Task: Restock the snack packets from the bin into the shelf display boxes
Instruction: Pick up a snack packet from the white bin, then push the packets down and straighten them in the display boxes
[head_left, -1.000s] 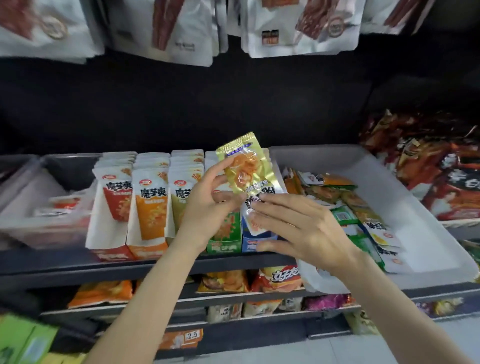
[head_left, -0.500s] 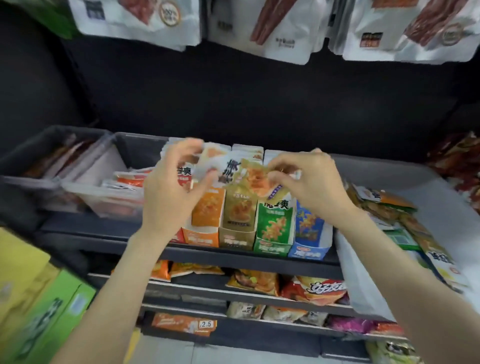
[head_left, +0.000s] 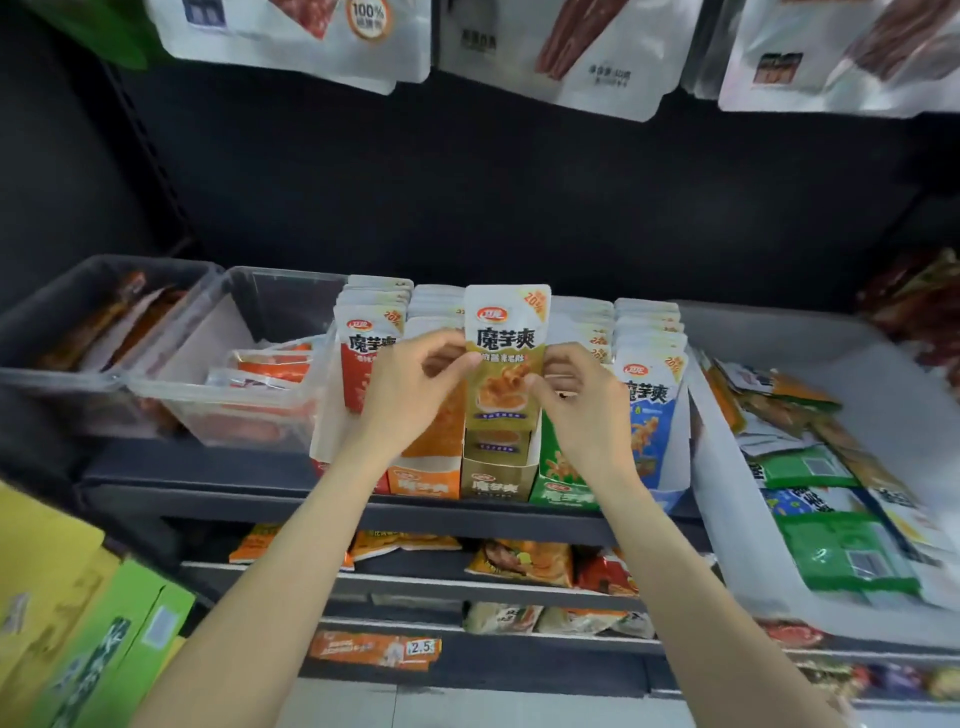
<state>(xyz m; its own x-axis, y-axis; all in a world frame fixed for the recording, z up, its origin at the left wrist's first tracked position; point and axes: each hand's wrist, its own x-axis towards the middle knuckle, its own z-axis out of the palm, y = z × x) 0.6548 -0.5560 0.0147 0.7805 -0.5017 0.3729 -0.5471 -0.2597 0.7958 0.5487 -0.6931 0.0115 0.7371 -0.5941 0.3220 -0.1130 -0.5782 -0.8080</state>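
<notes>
Both hands hold one upright gold snack packet (head_left: 505, 364) above the gold display box (head_left: 498, 475) on the shelf (head_left: 260, 501). The left hand (head_left: 410, 395) has a closed grip pinching the packet's left edge; the right hand (head_left: 582, 402) pinches its right edge. Packet print reads "魔芋爽" and "20%". The white bin (head_left: 737, 545) of loose packets sits at right. A lower shelf tag (head_left: 420, 647) reads "2.5".

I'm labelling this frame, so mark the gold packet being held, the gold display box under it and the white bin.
gold packet (head_left: 506, 358): head view, printed front.
gold display box (head_left: 497, 486): head view, front panel.
white bin (head_left: 727, 545): head view, left wall.
</notes>
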